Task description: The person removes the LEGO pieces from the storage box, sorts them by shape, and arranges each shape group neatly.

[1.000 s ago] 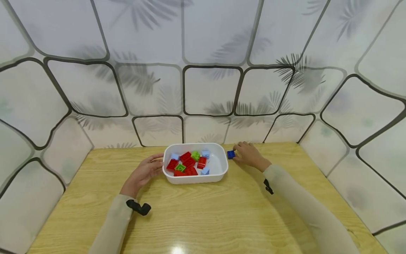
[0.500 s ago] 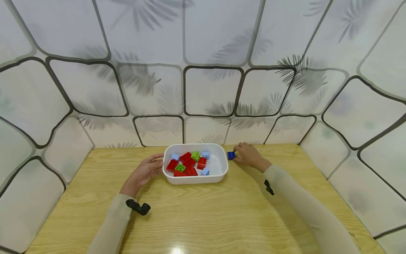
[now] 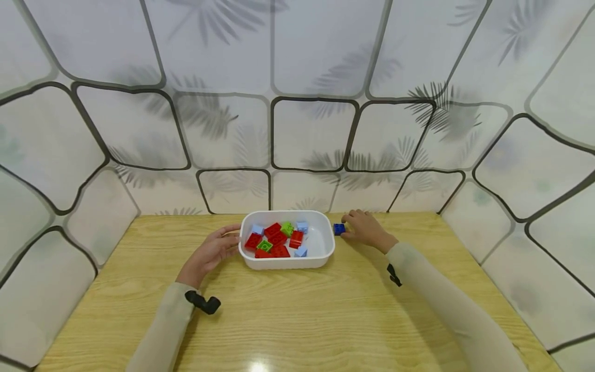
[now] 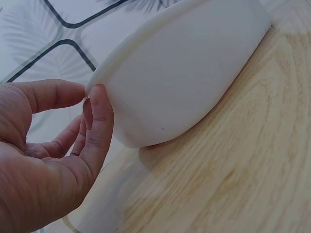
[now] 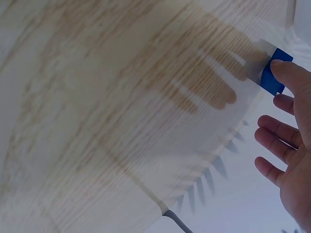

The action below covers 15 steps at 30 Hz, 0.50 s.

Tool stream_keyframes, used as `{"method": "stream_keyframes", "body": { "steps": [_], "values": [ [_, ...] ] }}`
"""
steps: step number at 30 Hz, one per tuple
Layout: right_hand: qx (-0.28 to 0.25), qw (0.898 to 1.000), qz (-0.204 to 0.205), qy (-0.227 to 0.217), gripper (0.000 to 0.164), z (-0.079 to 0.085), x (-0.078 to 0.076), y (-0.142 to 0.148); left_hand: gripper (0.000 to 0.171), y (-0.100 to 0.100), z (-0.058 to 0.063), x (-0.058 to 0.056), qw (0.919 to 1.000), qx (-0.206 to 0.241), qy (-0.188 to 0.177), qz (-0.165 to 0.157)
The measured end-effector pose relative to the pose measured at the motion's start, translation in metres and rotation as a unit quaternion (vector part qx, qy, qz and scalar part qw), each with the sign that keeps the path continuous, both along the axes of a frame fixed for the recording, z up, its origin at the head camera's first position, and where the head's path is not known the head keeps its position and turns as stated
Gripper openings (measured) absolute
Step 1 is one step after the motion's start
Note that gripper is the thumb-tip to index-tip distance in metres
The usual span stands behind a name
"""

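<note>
Hardly anything has shifted since the earlier head frames: both hands sit where they were, and the dark blue brick (image 3: 339, 229) has only edged a touch closer to the tub. Seen from the head camera, the white tub (image 3: 286, 262) stands on the wooden table (image 3: 297, 320) near the back wall and holds a loose heap of red bricks (image 3: 274, 240), green bricks (image 3: 286, 228) and pale blue bricks (image 3: 302, 226). The left hand (image 3: 211, 252) rests against the tub's left end, while the right hand (image 3: 367, 228) lies on the table just beside the right end with the dark blue brick at its fingertips – that brick is outside the tub and on the table surface. From the left wrist camera, the left hand (image 4: 46, 160) has its thumb and a finger touching the tub (image 4: 184, 68) at its rim, the other fingers loosely curled behind; it looks like a light pinch that steadies the tub rather than lifts it. From the right wrist camera, the right hand (image 5: 286, 141) has one fingertip on the dark blue brick (image 5: 273, 73), the remaining fingers spread and relaxed – no closed grip shows. Judging by this, most bricks are already in the tub, and the dark blue one is the only brick in sight left outside it, touched but not yet picked up.
</note>
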State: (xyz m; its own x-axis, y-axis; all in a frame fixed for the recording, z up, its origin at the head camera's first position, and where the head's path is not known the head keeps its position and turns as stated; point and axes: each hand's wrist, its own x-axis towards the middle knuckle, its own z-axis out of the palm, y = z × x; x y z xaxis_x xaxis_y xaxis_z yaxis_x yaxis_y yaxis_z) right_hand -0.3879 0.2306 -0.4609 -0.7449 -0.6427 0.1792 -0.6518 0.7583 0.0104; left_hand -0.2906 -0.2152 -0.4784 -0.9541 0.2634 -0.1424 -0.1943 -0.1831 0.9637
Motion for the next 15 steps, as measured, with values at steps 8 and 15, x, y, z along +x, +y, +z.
{"method": "stream_keyframes", "body": {
  "steps": [8,15],
  "values": [
    [0.0,1.0,-0.005,-0.01,0.039,0.0025,0.0014,-0.0006,0.058,-0.0005,-0.0012,-0.0002,1.0,0.003,-0.002,-0.001],
    [0.001,1.0,-0.001,-0.003,0.039,0.0082,0.002,-0.0003,0.058,0.0002,-0.0004,0.0001,1.0,0.004,0.002,-0.001]
  ]
}}
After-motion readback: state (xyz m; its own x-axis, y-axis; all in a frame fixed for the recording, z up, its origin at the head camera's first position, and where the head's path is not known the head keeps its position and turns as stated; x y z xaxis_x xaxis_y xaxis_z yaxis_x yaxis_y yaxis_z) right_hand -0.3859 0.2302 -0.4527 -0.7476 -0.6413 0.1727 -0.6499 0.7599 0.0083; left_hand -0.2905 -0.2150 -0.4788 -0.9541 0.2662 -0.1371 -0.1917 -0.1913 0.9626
